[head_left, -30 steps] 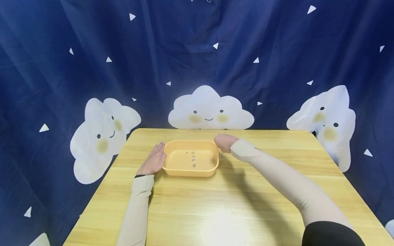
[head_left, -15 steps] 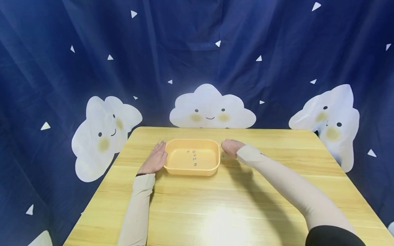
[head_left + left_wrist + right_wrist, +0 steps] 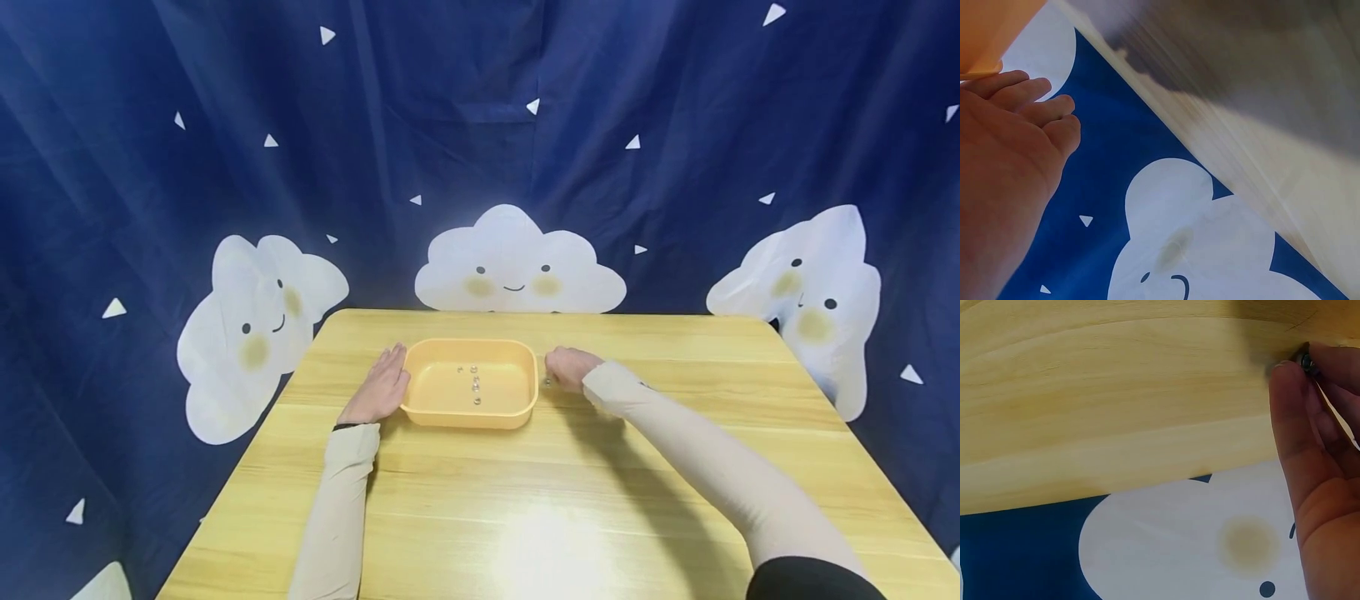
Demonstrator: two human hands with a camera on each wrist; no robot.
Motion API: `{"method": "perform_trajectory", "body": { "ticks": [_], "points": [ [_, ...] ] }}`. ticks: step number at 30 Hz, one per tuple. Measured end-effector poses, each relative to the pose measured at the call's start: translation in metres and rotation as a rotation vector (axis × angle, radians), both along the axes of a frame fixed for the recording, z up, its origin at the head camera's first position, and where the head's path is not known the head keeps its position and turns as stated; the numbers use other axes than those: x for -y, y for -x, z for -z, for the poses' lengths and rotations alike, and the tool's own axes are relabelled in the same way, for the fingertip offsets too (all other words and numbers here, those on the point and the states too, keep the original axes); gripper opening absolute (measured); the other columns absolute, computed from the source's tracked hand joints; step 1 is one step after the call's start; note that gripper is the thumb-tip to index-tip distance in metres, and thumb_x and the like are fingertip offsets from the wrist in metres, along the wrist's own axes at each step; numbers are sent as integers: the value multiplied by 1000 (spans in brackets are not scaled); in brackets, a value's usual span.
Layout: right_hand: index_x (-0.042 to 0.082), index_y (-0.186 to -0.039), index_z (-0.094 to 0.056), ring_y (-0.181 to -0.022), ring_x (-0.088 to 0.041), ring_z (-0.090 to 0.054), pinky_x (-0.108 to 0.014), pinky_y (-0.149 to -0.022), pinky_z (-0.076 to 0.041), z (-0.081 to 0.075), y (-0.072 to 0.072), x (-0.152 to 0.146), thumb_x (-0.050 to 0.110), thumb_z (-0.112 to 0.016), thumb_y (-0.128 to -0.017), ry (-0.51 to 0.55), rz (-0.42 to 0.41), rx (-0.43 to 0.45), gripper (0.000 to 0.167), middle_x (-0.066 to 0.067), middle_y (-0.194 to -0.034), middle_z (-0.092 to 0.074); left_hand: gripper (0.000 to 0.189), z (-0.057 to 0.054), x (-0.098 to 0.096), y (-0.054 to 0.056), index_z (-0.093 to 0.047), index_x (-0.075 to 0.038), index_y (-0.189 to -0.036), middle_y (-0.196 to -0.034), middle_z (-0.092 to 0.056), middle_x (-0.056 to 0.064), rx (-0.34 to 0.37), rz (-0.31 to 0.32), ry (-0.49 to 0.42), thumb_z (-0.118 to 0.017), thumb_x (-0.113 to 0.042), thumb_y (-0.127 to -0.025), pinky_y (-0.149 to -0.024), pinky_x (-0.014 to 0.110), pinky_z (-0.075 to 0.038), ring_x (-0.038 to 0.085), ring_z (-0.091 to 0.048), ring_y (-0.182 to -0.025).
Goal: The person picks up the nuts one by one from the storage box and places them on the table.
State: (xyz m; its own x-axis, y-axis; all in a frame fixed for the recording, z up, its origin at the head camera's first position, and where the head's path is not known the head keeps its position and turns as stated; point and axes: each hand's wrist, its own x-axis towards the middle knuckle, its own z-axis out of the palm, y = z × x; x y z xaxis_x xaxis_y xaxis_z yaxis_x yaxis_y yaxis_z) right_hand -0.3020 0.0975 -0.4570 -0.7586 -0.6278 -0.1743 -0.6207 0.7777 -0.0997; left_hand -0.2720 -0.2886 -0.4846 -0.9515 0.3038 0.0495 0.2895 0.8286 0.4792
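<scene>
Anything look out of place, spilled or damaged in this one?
Only mildly: a small shiny ball shows outside the yellow basin, just past its right side by the right hand, while the other balls lie inside. The basin looks upright, with no visible damage.

Marbles in tray, tray on table

Bright head view, white glare on near tabletop, shadow beside right arm, 2 dimmer, softer wrist views
</scene>
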Motion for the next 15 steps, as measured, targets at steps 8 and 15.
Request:
{"method": "perform_trajectory", "body": {
  "ticks": [8, 15],
  "points": [
    [16, -55, -46, -50, -7, -42, -15, -44, -33, 1, -2, -7, -18, -54, -75, 38, 4, 7, 40, 4, -58, -55, 60, 2, -1, 2, -18, 14, -159, -170, -15, 30, -23, 4, 10, -25, -17, -108, -133, 57, -9, 46, -13, -160],
    [19, -53, -38, -51, -6, -35, -15, -45, -27, 5, -2, -12, -17, -47, -73, 95, -33, -20, 43, 9, -56, -42, 60, 3, 1, 3, -17, 12, -160, -171, -14, 28, -9, -4, 10, -24, -17, -108, -133, 57, -10, 46, -13, -160]
  ]
}}
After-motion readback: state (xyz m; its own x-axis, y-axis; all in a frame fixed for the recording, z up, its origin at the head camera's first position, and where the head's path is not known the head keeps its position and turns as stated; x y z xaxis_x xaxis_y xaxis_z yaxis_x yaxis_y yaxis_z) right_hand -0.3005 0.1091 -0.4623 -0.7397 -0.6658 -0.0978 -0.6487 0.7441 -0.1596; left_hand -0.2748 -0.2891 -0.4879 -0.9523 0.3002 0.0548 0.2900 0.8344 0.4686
